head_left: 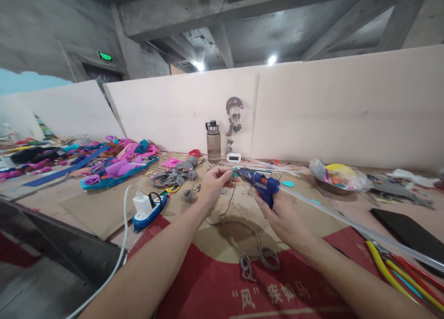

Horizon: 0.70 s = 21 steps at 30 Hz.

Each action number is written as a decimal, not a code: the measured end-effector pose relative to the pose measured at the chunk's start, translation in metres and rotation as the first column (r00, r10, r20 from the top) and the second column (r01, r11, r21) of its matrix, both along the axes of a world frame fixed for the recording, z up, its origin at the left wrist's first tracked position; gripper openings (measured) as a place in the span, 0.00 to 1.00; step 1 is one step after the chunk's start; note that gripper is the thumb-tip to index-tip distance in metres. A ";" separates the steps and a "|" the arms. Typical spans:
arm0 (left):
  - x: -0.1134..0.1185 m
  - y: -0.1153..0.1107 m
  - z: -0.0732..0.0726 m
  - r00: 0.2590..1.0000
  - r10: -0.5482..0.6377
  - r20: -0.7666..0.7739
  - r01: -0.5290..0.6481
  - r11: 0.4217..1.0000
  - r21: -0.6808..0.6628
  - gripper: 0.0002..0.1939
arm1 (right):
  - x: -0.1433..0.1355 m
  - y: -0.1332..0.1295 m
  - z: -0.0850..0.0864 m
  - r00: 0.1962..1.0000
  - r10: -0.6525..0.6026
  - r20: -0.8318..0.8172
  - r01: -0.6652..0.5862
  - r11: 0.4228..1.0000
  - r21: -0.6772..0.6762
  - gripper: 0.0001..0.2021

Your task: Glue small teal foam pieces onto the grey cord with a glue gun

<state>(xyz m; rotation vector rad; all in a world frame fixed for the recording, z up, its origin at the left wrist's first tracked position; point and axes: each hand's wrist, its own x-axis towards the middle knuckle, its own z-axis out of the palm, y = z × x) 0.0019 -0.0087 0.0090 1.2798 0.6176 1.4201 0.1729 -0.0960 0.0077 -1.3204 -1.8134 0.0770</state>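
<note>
My right hand (277,212) is wrapped round the handle of a blue hot glue gun (264,185). A long clear glue stick (326,208) runs out of its back toward the lower right. The gun's nozzle points left, at the fingertips of my left hand (217,182). Those fingers pinch a small teal piece (235,172), mostly hidden by the fingers and nozzle. Grey cord (231,201) hangs just below it and trails to loose coils (247,267) on the red and tan board (208,282).
Grey felt pieces (173,174) lie beyond my left forearm, near a blue power strip (150,215) with a white plug. A bottle (213,143) and small clock (233,158) stand at the back. Rightward are a metal bowl (335,185), black phone (409,235) and yellow-handled pliers (383,265).
</note>
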 end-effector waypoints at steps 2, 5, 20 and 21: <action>0.000 0.000 0.000 1.000 0.003 0.012 -0.003 1.000 -0.008 0.17 | 0.000 0.000 0.000 1.000 0.014 -0.001 -0.014 1.000 0.005 0.15; 0.000 -0.001 0.000 1.000 0.007 0.027 -0.006 1.000 -0.026 0.19 | 0.000 -0.001 0.000 1.000 0.023 0.000 -0.023 1.000 -0.002 0.16; 0.000 -0.002 0.000 1.000 -0.017 0.024 0.018 1.000 -0.013 0.18 | 0.000 0.000 -0.005 1.000 0.000 0.018 0.000 1.000 -0.007 0.14; 0.000 -0.002 0.001 1.000 -0.017 0.025 0.017 1.000 -0.015 0.18 | 0.000 0.000 -0.005 1.000 0.001 0.021 -0.001 1.000 -0.011 0.14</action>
